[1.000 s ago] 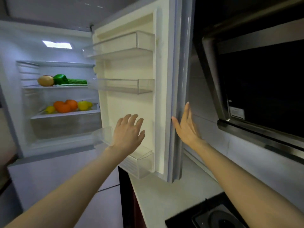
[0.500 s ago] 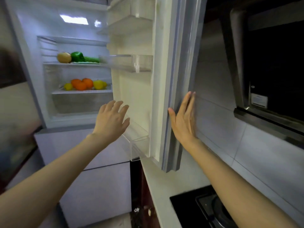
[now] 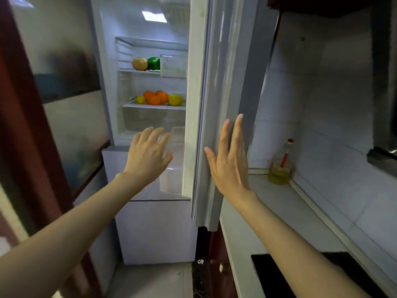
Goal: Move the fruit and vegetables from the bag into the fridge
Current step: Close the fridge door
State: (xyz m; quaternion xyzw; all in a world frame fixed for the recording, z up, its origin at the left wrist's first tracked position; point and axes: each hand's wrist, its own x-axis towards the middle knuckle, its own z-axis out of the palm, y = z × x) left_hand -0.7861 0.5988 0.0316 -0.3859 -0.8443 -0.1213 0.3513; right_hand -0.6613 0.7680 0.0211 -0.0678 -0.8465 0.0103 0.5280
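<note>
While a dark red door frame (image 3: pixel 25 125) fills the left edge of the view, the fridge (image 3: pixel 150 229) stands just right of it with its upper compartment lit. On the upper shelf (image 3: pixel 139 70) a tan round vegetable (image 3: pixel 139 63) sits touching a green pepper (image 3: pixel 154 63). On the shelf below (image 3: pixel 153 105), a small yellow fruit (image 3: pixel 140 99) lies at the left, two oranges (image 3: pixel 155 97) sit in the middle, and a yellow-green apple (image 3: pixel 175 99) rests at the right, all close together. No bag shows in the view.

In front of the fridge's lower part, the left hand (image 3: pixel 148 155) is raised with its back to the camera, fingers spread and relaxed, holding nothing; whether it touches the door's clear lower bin (image 3: pixel 175 162) cannot be told. Right of it, the fridge door (image 3: pixel 217 82) stands nearly edge-on to the camera. The right hand (image 3: pixel 229 160) lies flat against the door's grey outer face, fingers straight and close together, thumb out toward the door's edge, gripping nothing.

Farther right, a white countertop (image 3: pixel 268 209) runs along a tiled wall, with a bottle of yellow oil (image 3: pixel 280 166) standing in the back corner and a black hob (image 3: pixel 279 276) at the near edge. A dark range hood (image 3: pixel 384 104) hangs at the far right.
</note>
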